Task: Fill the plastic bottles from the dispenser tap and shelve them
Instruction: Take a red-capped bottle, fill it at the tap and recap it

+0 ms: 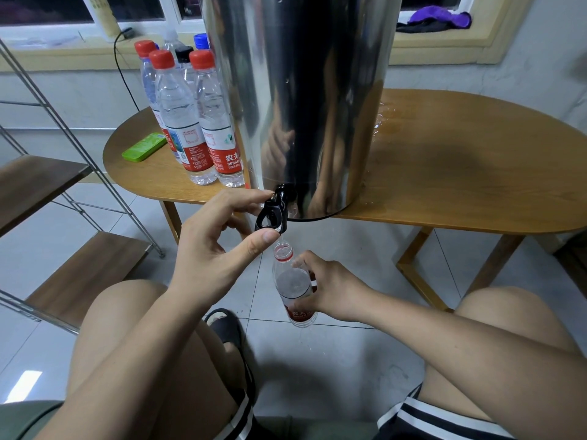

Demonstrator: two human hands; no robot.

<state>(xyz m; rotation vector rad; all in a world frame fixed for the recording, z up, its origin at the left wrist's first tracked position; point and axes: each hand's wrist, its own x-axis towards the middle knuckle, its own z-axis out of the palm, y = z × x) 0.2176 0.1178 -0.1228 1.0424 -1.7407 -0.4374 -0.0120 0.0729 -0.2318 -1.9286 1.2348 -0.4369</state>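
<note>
A green case [144, 147] lies on the wooden table [444, 173], purple cloth [440, 14] on the windowsill [444, 46].

Steel dispenser [298, 90] stood upright at the table's near edge. Black tap [273, 212] at its base, 6 o'clock side, overhung the edge. Open bottle [293, 285] was clear, with a red neck ring and red label. It was held in the air directly at the tap's 6 o'clock, mouth up, slightly tilted, partly filled, with a thin stream entering. Capped bottles [187, 122] clustered upright at the dispenser's 9 o'clock, mostly red caps, plus blue and black. Shelf rack [41, 182] at 8 o'clock had wooden tiers.
</note>
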